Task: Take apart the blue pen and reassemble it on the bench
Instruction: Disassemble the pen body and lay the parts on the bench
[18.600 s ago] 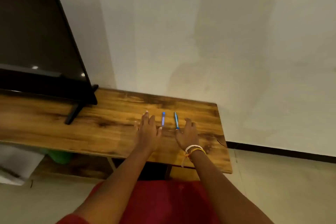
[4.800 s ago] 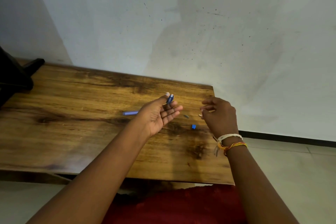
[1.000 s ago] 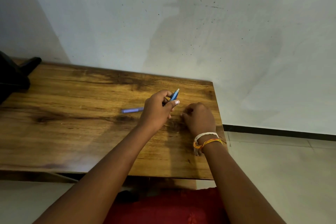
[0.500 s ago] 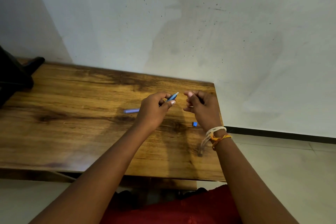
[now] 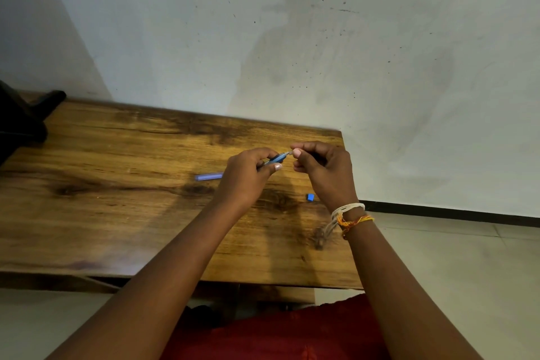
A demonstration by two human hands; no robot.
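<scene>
Above bench (image 5: 122, 213), left hand (image 5: 245, 178), pen barrel (image 5: 277, 158) pointing up-right

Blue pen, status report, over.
Left hand gripping blue pen barrel. Right hand pinching a small part at its tip. Cap and small blue piece on bench. Nothing obstructing.

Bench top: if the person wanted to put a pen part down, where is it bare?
The bench is bare along its near edge and across its left-middle, between the black stand and the purple cap. It is crowded at the right end: left hand with the blue barrel, right hand, small blue piece.
</scene>
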